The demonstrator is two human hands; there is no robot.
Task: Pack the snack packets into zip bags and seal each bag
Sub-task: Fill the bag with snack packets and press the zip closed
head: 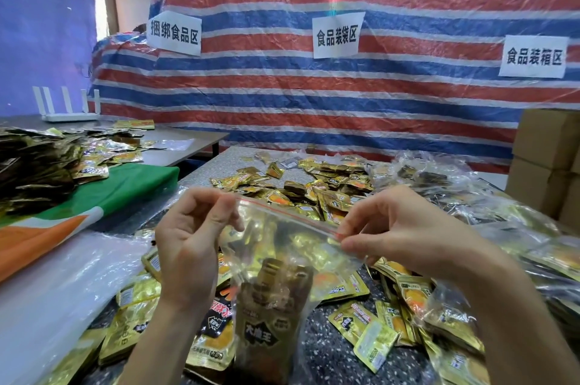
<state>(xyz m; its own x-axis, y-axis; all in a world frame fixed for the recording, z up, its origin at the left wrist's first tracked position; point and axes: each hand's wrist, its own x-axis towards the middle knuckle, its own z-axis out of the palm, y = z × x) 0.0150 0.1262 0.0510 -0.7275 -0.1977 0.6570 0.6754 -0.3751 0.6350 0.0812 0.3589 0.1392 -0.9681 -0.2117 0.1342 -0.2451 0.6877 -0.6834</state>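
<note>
We see one striped tarp (314,96) across the top bearing three paper signs (338,34), gold snack packets (314,187) beyond counting on the table (329,353), and at centre one zip bag (282,246) of packets, its seal pinched by our left hand (188,243) and right hand (395,234).
</note>
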